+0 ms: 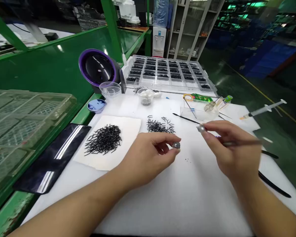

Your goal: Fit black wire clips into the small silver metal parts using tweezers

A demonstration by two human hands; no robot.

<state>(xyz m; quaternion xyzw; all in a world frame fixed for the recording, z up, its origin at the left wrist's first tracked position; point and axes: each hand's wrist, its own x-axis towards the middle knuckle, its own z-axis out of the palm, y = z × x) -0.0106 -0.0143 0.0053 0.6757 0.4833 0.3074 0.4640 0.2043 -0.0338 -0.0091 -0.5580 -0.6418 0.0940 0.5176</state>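
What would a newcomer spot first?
Likely the heap of black bent pieces on the white sheet, beside the left hand, which pinches a small grey piece. Then the purple-rimmed device behind the heap, and the clear compartment tray at the far end of the table.

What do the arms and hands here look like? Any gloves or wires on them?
The left grip and right grip are ordinary human hands, ungloved, with no rings that I can see. The left forearm and right forearm are bare as far as the picture shows: no sleeves, watch, markings or cables visible.
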